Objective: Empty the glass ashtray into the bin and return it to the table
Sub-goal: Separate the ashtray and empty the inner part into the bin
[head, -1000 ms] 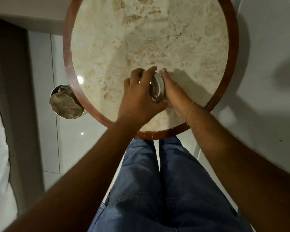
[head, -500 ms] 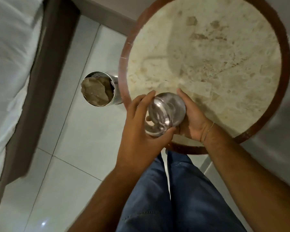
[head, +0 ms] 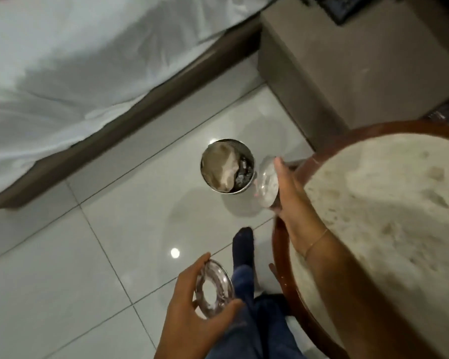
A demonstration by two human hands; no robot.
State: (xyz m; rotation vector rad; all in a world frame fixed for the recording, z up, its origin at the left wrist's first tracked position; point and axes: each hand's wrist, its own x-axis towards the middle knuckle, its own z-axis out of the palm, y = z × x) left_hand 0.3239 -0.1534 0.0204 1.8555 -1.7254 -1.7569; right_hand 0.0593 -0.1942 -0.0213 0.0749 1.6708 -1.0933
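Your right hand [head: 287, 193] grips the glass ashtray [head: 267, 183] by its edge, thumb on the far rim, fingers wrapped beneath, tilting it just beside the round metal bin [head: 227, 165] on the tiled floor [head: 88, 255]. It hangs off the edge of the marble table [head: 373, 203], not quite over the bin's mouth. Your left hand [head: 192, 307] pinches a metal ring-shaped lid [head: 214, 287] between thumb and spread fingers, low by your knee. Blur hides whatever lies in the glass. Crumpled paper [head: 219, 167] fills the bin.
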